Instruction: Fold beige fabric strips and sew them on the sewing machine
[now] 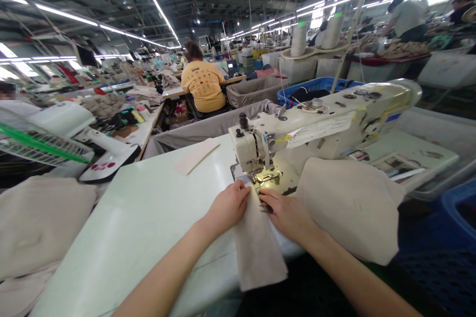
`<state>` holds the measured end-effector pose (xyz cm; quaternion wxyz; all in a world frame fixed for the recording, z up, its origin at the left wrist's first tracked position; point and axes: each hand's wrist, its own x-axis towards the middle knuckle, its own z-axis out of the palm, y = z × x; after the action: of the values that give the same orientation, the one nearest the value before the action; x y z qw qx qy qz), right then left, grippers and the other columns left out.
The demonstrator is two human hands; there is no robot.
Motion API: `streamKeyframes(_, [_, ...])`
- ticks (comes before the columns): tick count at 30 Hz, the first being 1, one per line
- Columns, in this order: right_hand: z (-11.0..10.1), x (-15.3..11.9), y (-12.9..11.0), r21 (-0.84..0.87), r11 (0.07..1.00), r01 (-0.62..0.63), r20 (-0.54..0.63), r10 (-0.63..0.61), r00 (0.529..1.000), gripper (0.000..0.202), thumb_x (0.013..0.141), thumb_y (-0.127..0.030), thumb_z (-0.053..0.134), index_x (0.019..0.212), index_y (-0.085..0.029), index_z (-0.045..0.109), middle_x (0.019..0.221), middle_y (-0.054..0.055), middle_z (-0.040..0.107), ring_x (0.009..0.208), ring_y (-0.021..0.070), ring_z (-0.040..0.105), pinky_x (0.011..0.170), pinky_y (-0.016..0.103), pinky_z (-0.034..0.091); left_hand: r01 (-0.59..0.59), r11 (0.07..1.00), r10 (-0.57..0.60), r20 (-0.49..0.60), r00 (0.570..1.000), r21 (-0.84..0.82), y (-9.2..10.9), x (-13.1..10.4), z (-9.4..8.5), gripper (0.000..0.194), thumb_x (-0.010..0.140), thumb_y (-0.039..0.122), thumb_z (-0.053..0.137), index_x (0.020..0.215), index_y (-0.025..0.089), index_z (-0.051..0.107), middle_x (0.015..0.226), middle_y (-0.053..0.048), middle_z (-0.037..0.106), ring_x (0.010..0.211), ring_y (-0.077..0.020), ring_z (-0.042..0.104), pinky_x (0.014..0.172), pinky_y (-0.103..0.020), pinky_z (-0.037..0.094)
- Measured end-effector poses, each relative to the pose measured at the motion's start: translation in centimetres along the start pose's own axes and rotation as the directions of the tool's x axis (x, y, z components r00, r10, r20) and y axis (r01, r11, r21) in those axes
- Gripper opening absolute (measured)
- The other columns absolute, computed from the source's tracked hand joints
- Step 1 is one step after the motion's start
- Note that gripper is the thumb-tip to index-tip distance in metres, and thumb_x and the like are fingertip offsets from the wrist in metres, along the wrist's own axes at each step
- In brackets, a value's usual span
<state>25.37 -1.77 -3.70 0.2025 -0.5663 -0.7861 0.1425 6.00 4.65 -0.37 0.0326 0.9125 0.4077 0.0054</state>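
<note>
A beige fabric strip (258, 252) runs from under the sewing machine's head (251, 146) and hangs over the table's front edge. My left hand (231, 204) is closed, its thumb and fingers pinching the strip's left side just before the presser foot. On the right side, my right hand (288, 210) has its fingertips at the strip's edge, close to the lit needle plate (267, 177). A small dark metal tool (265, 206) with a pronged tip sticks out from under its curled fingers; most of it is hidden.
Another beige piece (197, 156) lies flat on the pale green table (148, 218). Larger beige cloth (345, 208) drapes at the right, and more cloth (37, 223) lies at left beside a white fan (63, 124). Ahead, a person in a yellow shirt (204, 86) sits facing away.
</note>
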Motion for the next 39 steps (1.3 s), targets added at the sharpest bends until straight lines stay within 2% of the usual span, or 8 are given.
streamKeyframes(2, [-0.1, -0.3, 0.0, 0.027, 0.999, 0.017, -0.019, -0.016, 1.000, 0.037, 0.092, -0.014, 0.053, 0.127, -0.019, 0.063, 0.137, 0.007, 0.062, 0.107, 0.0231, 0.068, 0.092, 0.032, 0.054, -0.042, 0.999, 0.042, -0.006, 0.999, -0.013, 0.6, -0.3, 0.3, 0.023, 0.098, 0.018, 0.047, 0.115, 0.017, 0.062, 0.108, -0.010, 0.060, 0.097, -0.0233, 0.060, 0.083, -0.036, 0.055])
streamKeyframes(5, [-0.3, -0.8, 0.1, 0.037, 0.998, 0.053, -0.017, -0.053, 0.998, 0.033, 0.095, -0.018, 0.055, 0.128, -0.018, 0.063, 0.137, 0.008, 0.062, 0.109, 0.0232, 0.068, 0.093, 0.032, 0.054, -0.067, 0.997, 0.070, -0.081, 0.994, 0.043, 1.2, -0.2, 0.9, 0.027, 0.096, 0.017, 0.051, 0.121, 0.017, 0.060, 0.122, -0.013, 0.059, 0.113, -0.0290, 0.055, 0.089, -0.043, 0.054])
streamKeyframes(7, [-0.4, -0.9, 0.3, 0.021, 0.998, 0.052, 0.001, -0.052, 0.999, 0.032, 0.095, -0.018, 0.056, 0.127, -0.018, 0.063, 0.138, 0.009, 0.061, 0.109, 0.0237, 0.068, 0.093, 0.033, 0.054, -0.090, 0.995, 0.095, -0.114, 0.989, 0.046, 1.2, -0.1, 1.3, 0.028, 0.096, 0.017, 0.051, 0.124, 0.017, 0.059, 0.128, -0.013, 0.058, 0.118, -0.0293, 0.054, 0.092, -0.045, 0.053])
streamKeyframes(15, [-0.6, -0.4, 0.2, -0.036, 0.999, 0.031, 0.030, -0.030, 0.999, 0.029, 0.098, -0.020, 0.055, 0.125, -0.018, 0.064, 0.137, 0.008, 0.061, 0.101, 0.0234, 0.070, 0.086, 0.034, 0.056, -0.130, 0.991, 0.132, -0.164, 0.978, 0.021, 0.0, 0.5, 1.8, 0.030, 0.098, 0.019, 0.053, 0.127, 0.019, 0.058, 0.130, -0.011, 0.061, 0.121, -0.0274, 0.054, 0.096, -0.044, 0.051])
streamKeyframes(28, [-0.7, -0.3, 0.0, -0.056, 0.998, 0.013, 0.059, -0.010, 0.998, 0.032, 0.096, -0.016, 0.054, 0.126, -0.021, 0.062, 0.140, 0.007, 0.059, 0.103, 0.0230, 0.069, 0.085, 0.031, 0.054, -0.150, 0.989, 0.150, -0.187, 0.971, 0.018, -0.5, 0.6, 1.7, 0.031, 0.098, 0.020, 0.052, 0.128, 0.019, 0.059, 0.129, -0.011, 0.062, 0.119, -0.0267, 0.057, 0.099, -0.045, 0.049])
streamKeyframes(31, [-0.9, -0.1, 0.0, -0.057, 0.998, 0.019, 0.060, -0.016, 0.998, 0.034, 0.094, -0.015, 0.055, 0.126, -0.021, 0.062, 0.142, 0.006, 0.058, 0.105, 0.0232, 0.069, 0.086, 0.032, 0.054, -0.147, 0.989, 0.149, -0.166, 0.975, 0.028, -0.6, 0.9, 1.5, 0.031, 0.098, 0.019, 0.050, 0.128, 0.019, 0.059, 0.130, -0.011, 0.062, 0.119, -0.0269, 0.058, 0.099, -0.046, 0.049])
streamKeyframes(36, [-1.2, -0.4, 0.2, -0.071, 0.997, 0.041, 0.068, -0.036, 0.997, 0.035, 0.095, -0.018, 0.054, 0.130, -0.020, 0.060, 0.142, 0.007, 0.058, 0.102, 0.0236, 0.070, 0.085, 0.033, 0.055, -0.156, 0.987, 0.159, -0.184, 0.970, 0.033, 1.3, -0.2, 1.2, 0.027, 0.097, 0.019, 0.051, 0.123, 0.019, 0.060, 0.130, -0.013, 0.060, 0.127, -0.0300, 0.053, 0.106, -0.052, 0.044])
streamKeyframes(39, [-1.4, -1.4, 0.5, -0.084, 0.995, 0.045, 0.092, -0.037, 0.995, 0.028, 0.096, -0.020, 0.056, 0.123, -0.020, 0.065, 0.139, 0.008, 0.061, 0.097, 0.0236, 0.071, 0.083, 0.033, 0.055, -0.199, 0.980, 0.195, -0.139, 0.971, -0.019, 3.3, -2.0, 1.4, 0.023, 0.094, 0.020, 0.055, 0.117, 0.018, 0.060, 0.118, -0.011, 0.063, 0.116, -0.0281, 0.059, 0.098, -0.044, 0.052])
